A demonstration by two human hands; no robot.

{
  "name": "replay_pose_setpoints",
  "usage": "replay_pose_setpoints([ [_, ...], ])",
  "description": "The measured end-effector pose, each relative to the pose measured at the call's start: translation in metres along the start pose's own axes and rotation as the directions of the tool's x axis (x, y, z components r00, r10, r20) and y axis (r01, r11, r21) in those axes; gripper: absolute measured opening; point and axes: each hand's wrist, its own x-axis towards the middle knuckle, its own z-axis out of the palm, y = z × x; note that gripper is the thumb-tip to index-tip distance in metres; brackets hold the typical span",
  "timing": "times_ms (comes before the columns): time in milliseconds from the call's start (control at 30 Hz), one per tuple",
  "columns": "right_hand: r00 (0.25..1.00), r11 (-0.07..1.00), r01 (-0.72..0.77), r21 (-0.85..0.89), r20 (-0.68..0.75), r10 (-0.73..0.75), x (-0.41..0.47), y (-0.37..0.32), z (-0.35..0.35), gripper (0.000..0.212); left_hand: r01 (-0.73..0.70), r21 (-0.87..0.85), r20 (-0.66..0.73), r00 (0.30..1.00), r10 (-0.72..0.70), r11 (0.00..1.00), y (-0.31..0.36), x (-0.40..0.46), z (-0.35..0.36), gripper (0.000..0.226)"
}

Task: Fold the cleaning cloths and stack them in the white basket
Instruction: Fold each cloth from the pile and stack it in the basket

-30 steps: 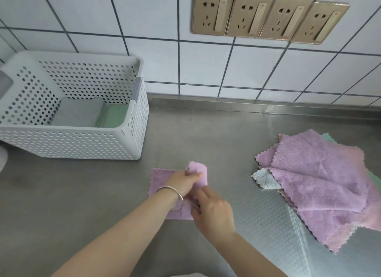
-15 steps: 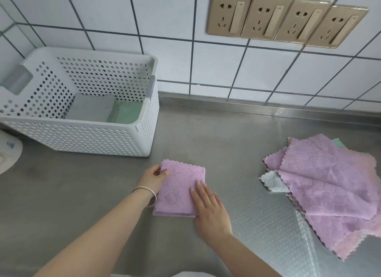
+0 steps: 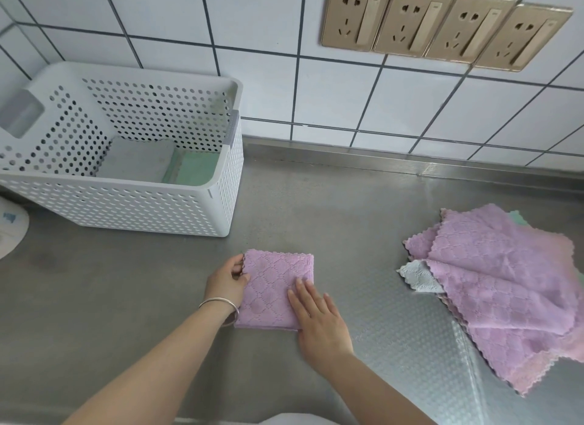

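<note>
Covering part of the folded purple cloth (image 3: 274, 288): both hands (image 3: 319, 322).

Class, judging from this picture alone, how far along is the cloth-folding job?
Done: a folded grey cloth and a folded green cloth lie in the white perforated basket. In hand: the left hand and right hand press a folded purple cloth flat. Left: the loose cloth pile on the steel counter.

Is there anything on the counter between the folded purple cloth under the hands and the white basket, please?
Nothing visible stands between them. The folded purple cloth lies just in front of the perforated white plastic basket, with only bare steel counter between. The basket's open top is clear, with folded grey and green cloths on its floor.
</note>
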Motion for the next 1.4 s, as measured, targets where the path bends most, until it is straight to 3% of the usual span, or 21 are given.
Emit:
replay_pose_setpoints([
  [367, 0.998, 0.998, 0.054, 0.021, 0.025, -0.055, -0.005, 0.002, -0.003, 0.066, -0.121, 0.065, -0.091, 0.988, 0.127, 0.99, -0.012, -0.004, 0.004, 0.041],
  [500, 0.995, 0.994, 0.08, 0.072, -0.066, -0.076, 0.0, 0.003, -0.015, 0.053, -0.204, 0.056, -0.172, 0.962, 0.21, 0.977, -0.02, -0.005, 0.007, 0.048],
  [567, 0.996, 0.998, 0.053, 0.033, -0.071, -0.051, 0.01, 0.003, -0.019, 0.05, -0.345, 0.212, -0.157, 0.911, 0.38, 0.914, -0.025, -0.01, 0.011, 0.046],
  [667, 1.0, 0.999, -0.019, -0.026, -0.013, 0.019, 0.025, 0.005, -0.016, 0.056, -0.507, 0.5, 0.029, 0.82, 0.571, 0.703, -0.03, -0.015, 0.02, 0.054],
  [767, 0.997, 0.995, -0.059, -0.08, 0.051, 0.063, 0.032, 0.011, -0.006, 0.065, -0.496, 0.687, 0.177, 0.823, 0.539, 0.532, -0.037, -0.014, 0.026, 0.063],
  [833, 0.994, 0.993, -0.068, -0.097, 0.077, 0.076, 0.033, 0.013, -0.002, 0.067, -0.474, 0.726, 0.202, 0.839, 0.505, 0.498, -0.041, -0.011, 0.028, 0.066],
  [1000, 0.993, 0.991, -0.047, -0.122, 0.103, 0.059, 0.036, 0.02, 0.005, 0.069, -0.463, 0.731, 0.236, 0.861, 0.45, 0.501, -0.04, -0.007, 0.027, 0.069],
  [1167, 0.992, 0.997, -0.028, -0.066, 0.119, 0.036, 0.039, 0.018, -0.001, 0.074, -0.442, 0.759, 0.188, 0.852, 0.488, 0.479, -0.044, -0.007, 0.03, 0.068],
  [1233, 0.993, 0.997, -0.051, 0.059, 0.111, 0.044, 0.039, 0.015, -0.012, 0.077, -0.413, 0.728, 0.118, 0.862, 0.493, 0.547, -0.041, -0.009, 0.027, 0.066],
  [1267, 0.984, 0.97, -0.142, 0.196, 0.134, 0.117, 0.038, 0.013, -0.02, 0.071, -0.354, 0.683, 0.03, 0.888, 0.459, 0.639, -0.037, -0.012, 0.023, 0.061],
  [1333, 0.927, 0.824, -0.368, 0.431, 0.102, 0.36, 0.032, 0.011, -0.031, 0.053, -0.131, 0.515, -0.231, 0.93, 0.285, 0.847, -0.03, -0.019, 0.018, 0.044],
  [1400, 0.782, 0.536, -0.571, 0.622, 0.215, 0.585, 0.027, 0.007, -0.039, 0.048, 0.137, 0.41, -0.33, 0.944, 0.007, 0.902, -0.025, -0.025, 0.012, 0.037],
])
